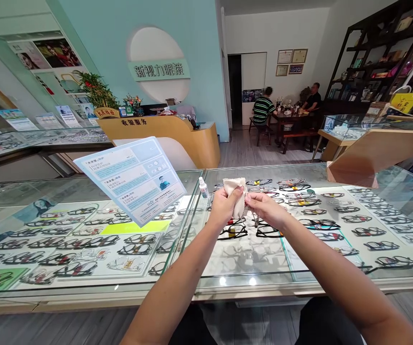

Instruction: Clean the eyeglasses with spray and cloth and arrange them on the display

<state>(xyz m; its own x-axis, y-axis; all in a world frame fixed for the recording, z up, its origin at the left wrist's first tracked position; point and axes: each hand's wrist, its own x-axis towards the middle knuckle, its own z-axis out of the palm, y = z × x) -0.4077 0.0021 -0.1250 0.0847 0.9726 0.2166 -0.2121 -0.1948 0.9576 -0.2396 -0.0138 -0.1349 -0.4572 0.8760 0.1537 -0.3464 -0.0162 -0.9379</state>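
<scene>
Above the glass counter, my left hand (224, 205) is closed around a cream cleaning cloth (240, 207) with a zigzag edge, the thumb pressed on its front. My right hand (266, 207) pinches at the cloth's right edge; what lies between its fingertips is too small to make out. Just left of my hands a small white bottle (203, 188) stands upright on the glass. Rows of eyeglasses (232, 232) lie inside the display case below. Whether anything is wrapped in the cloth is hidden.
A tilted printed sheet (134, 179) stands on the counter (228, 278) at left. At right is the back of a slanted wooden board (379, 155). Farther off are a wooden reception desk (199, 143) and two people at a dark table (289, 117).
</scene>
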